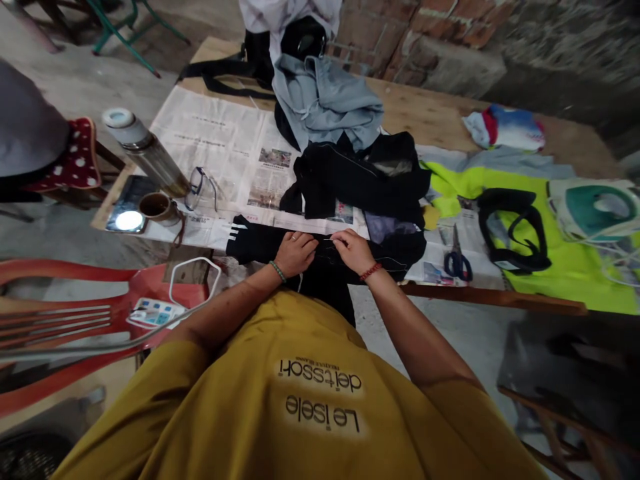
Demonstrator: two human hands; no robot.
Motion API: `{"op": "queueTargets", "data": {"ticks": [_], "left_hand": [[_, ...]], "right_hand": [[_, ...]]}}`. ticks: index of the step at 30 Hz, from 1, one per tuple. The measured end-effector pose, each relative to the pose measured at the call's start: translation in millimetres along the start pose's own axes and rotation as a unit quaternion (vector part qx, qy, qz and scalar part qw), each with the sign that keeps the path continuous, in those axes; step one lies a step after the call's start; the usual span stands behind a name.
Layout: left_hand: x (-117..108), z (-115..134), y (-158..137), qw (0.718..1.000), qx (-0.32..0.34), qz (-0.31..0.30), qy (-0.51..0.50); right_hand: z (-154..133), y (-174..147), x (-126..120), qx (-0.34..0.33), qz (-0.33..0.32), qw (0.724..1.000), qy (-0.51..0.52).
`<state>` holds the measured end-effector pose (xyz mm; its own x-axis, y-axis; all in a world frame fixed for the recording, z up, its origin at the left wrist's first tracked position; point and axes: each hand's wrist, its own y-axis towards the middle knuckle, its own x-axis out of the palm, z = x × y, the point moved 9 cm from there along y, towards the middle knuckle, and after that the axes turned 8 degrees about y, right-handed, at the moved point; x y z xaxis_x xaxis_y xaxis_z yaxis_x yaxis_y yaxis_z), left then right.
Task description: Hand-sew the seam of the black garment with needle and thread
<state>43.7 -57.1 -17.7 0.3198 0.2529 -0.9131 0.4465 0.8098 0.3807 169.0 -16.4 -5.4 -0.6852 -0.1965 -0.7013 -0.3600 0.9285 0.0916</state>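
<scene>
A black garment [260, 238] with white stripes at its left end lies along the table's front edge. My left hand [297, 252] is closed on its cloth, the fingertips pinched together. Just to the right, my right hand [354, 252] also has its fingertips pinched, above the same garment. From them a thin, straight, pale strand [327, 239] points towards my left hand; whether it is a needle or thread I cannot tell. More black clothing [360, 173] is heaped right behind both hands.
Scissors [457, 259], a black strap [515, 230] and a green-and-white iron [597, 207] are at right, by neon-yellow cloth [465, 187]. At left stand a flask [150, 153], a brown cup [157, 208] and glasses [203, 188] on newspaper [210, 143]. A red chair [145, 290] is lower left.
</scene>
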Motion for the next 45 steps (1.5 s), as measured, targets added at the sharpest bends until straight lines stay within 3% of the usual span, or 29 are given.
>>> {"op": "queueTargets", "data": {"ticks": [6, 21, 33, 37, 45], "left_hand": [[4, -11, -5, 0.999, -0.014, 0.022, -0.020], [1, -5, -9, 0.998, 0.029, 0.055, -0.015], [6, -11, -1, 0.999, -0.029, 0.032, -0.008], [8, -15, 2, 0.998, -0.059, 0.037, -0.012], [6, -20, 8, 0.995, -0.084, 0.041, -0.036]], "right_hand": [[5, -2, 7, -0.009, -0.024, 1.000, -0.009], [-8, 0, 20, -0.037, -0.128, 0.981, -0.142], [-27, 7, 27, -0.060, -0.221, 0.929, -0.291], [-31, 14, 27, -0.065, -0.235, 0.924, -0.295], [-26, 26, 29, -0.077, -0.256, 0.942, -0.201]]}}
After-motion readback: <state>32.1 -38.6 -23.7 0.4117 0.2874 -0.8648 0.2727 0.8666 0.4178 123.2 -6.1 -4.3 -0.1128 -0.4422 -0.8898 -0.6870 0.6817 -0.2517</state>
